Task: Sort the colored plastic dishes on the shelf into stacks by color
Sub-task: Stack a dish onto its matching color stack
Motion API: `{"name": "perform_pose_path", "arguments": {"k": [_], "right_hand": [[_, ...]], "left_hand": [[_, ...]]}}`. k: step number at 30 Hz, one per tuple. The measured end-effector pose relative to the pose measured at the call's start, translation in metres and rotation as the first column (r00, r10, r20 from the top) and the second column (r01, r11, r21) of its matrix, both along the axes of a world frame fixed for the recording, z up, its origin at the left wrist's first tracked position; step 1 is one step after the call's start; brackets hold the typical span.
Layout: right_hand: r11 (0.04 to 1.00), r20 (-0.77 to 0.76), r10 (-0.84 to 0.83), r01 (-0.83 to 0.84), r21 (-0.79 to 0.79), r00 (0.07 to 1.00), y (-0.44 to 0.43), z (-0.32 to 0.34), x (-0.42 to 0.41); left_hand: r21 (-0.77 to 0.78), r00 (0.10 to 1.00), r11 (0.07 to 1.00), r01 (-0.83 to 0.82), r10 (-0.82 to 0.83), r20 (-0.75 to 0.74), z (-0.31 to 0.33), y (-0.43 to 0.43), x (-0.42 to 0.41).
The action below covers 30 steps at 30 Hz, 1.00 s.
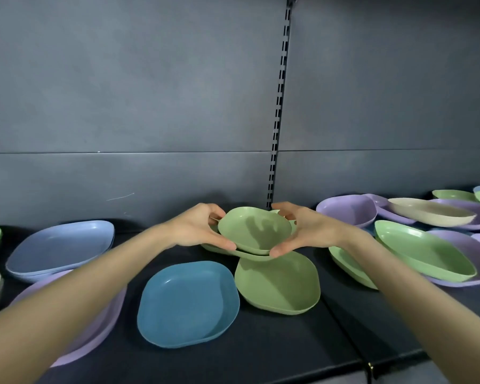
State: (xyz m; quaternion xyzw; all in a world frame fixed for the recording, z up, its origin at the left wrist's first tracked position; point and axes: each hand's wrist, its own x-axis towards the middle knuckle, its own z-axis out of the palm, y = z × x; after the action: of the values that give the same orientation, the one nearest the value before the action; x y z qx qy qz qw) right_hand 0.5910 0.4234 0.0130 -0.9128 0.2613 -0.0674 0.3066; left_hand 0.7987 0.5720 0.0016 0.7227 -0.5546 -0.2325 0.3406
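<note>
The left hand (197, 231) and right hand (311, 231) each curl fingers and thumb round opposite rims of a green bowl (254, 231) between them, just over a green plate (214, 249), with a blue plate (187, 303) and green dish (277, 284) on the shelf (261, 345) nearer than the hands.

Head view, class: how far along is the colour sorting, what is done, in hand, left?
Done: light blue dishes sit stacked at the left. In hand: the left hand and right hand grip a green stack in the middle. Left: a teal dish and a loose green dish in front, plus, at the right, a cream dish and a long green dish lying on purple dishes.
</note>
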Motion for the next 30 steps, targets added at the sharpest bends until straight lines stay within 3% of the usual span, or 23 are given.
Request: {"name": "perform_pose_path", "arguments": {"k": [9, 19, 30], "right_hand": [[1.000, -0.025, 0.006, -0.005, 0.016, 1.000, -0.003, -0.008, 0.000], [1.000, 0.083, 0.007, -0.006, -0.021, 0.997, -0.006, 0.004, 0.025], [0.999, 0.037, 0.033, -0.034, 0.010, 0.999, -0.008, -0.006, 0.061]], "left_hand": [[-0.007, 0.997, 1.000, 0.023, -0.024, -0.073, -0.007, 0.004, -0.005], [-0.117, 0.988, 0.991, -0.065, 0.048, -0.144, 0.005, 0.010, 0.010], [-0.064, 0.977, 0.989, -0.133, 0.121, -0.174, -0.013, 0.009, 0.038]]}}
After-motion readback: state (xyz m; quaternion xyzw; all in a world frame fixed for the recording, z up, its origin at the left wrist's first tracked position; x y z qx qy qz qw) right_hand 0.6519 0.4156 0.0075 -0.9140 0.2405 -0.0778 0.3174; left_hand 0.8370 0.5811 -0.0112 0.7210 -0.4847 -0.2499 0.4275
